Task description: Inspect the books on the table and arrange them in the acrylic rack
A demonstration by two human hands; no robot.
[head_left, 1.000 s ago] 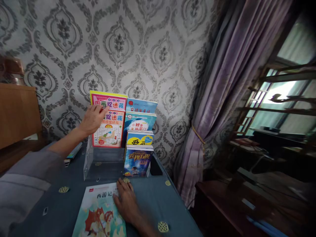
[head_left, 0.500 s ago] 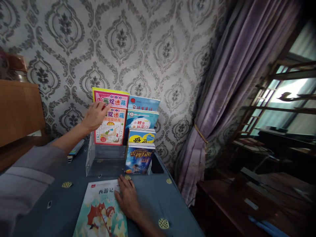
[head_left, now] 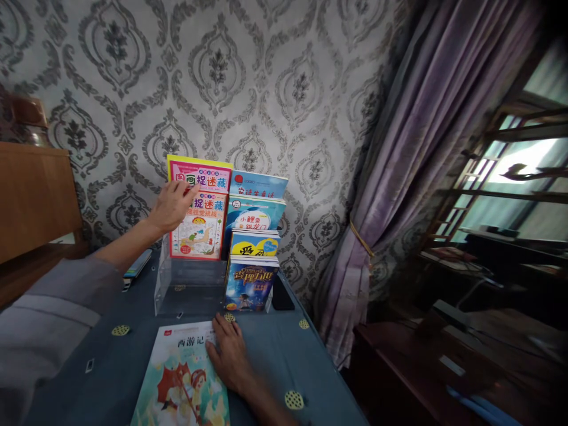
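My left hand (head_left: 172,204) is at the upper left corner of the red-bordered picture book (head_left: 197,234), its fingers closed on that book's top edge. Behind it stands a pink and yellow book (head_left: 206,173). Both are in the left column of a clear tiered rack (head_left: 190,290). My right hand (head_left: 228,355) lies flat with fingers extended, on the table and the right edge of a white and green book (head_left: 184,378). The rack's right column holds light blue books (head_left: 260,184), a yellow and blue book (head_left: 252,244) and a dark blue book (head_left: 249,284).
A black phone-like object (head_left: 282,296) lies right of the rack on the blue tablecloth (head_left: 270,367). More books (head_left: 138,264) lie behind at the left, near a wooden cabinet (head_left: 35,198). A purple curtain (head_left: 399,154) hangs at the right.
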